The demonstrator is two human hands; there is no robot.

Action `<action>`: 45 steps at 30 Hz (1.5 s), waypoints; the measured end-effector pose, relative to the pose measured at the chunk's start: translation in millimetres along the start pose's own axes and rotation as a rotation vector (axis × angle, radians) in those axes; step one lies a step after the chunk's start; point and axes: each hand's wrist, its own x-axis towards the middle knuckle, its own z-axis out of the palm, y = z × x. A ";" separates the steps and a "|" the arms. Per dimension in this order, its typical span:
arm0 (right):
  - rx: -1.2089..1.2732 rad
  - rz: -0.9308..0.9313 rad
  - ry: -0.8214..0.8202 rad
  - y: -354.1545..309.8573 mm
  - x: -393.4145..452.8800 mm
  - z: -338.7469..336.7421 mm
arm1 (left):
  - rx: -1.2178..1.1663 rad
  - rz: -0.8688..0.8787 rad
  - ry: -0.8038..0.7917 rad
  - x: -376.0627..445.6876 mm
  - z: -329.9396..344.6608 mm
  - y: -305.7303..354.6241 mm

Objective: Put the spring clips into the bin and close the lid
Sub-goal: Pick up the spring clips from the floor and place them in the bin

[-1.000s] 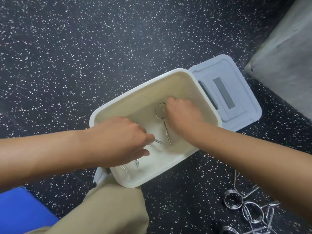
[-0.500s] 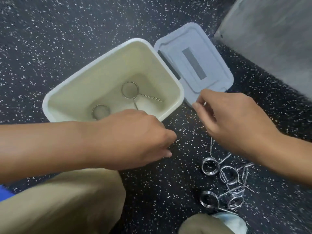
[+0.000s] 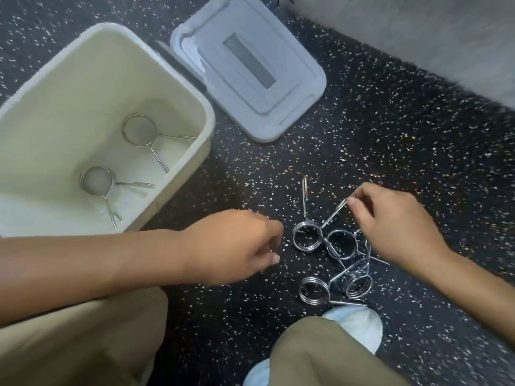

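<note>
The cream bin (image 3: 206, 118) stands open at the upper left, and two spring clips (image 3: 159, 160) (image 3: 133, 184) lie on its bottom. Its grey-blue lid (image 3: 295, 87) lies flat on the floor just right of the bin. Several chrome spring clips (image 3: 358, 284) are tangled in a pile on the floor at lower centre. My right hand (image 3: 398, 227) pinches the handle tip of one clip (image 3: 330, 218), whose coil still rests on the floor. My left hand (image 3: 231, 246) hovers just left of the pile with loosely curled fingers and holds nothing.
The floor (image 3: 390, 140) is black speckled rubber. A grey wall or slab (image 3: 418, 37) runs along the upper right. My knees in tan trousers (image 3: 69, 344) (image 3: 320, 358) and a pale shoe (image 3: 359, 324) crowd the bottom edge, close below the pile.
Both hands have come out of the bin, leaving two clips inside, and moved right to the floor pile. My right hand has closed on a clip's handle. The view has shifted right.
</note>
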 end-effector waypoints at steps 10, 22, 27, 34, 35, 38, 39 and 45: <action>0.013 0.101 0.015 46.8 -26.0 50.0 | -0.306 -0.348 0.067 66.4 53.5 7.7; -0.184 -0.129 0.015 65.4 -25.8 62.4 | -0.404 -0.416 0.174 97.2 64.3 8.1; -0.277 -0.224 -0.018 60.0 -16.6 69.0 | -0.474 -0.408 0.156 96.1 63.1 8.6; -0.370 -0.282 -0.012 63.2 -12.6 70.7 | -0.720 -0.418 0.018 66.2 45.6 1.9; -0.380 -0.283 -0.010 63.5 -13.5 69.3 | -0.737 -0.410 0.003 60.6 42.4 2.3; -0.400 -0.280 0.012 65.2 -16.4 63.3 | -0.702 -0.357 -0.048 43.2 32.0 4.7; -0.394 -0.278 0.028 64.9 -18.0 60.6 | -0.683 -0.347 -0.044 37.4 29.5 4.5; -0.281 -0.202 0.054 63.2 -25.4 45.3 | -0.662 -0.323 -0.005 10.0 15.0 7.8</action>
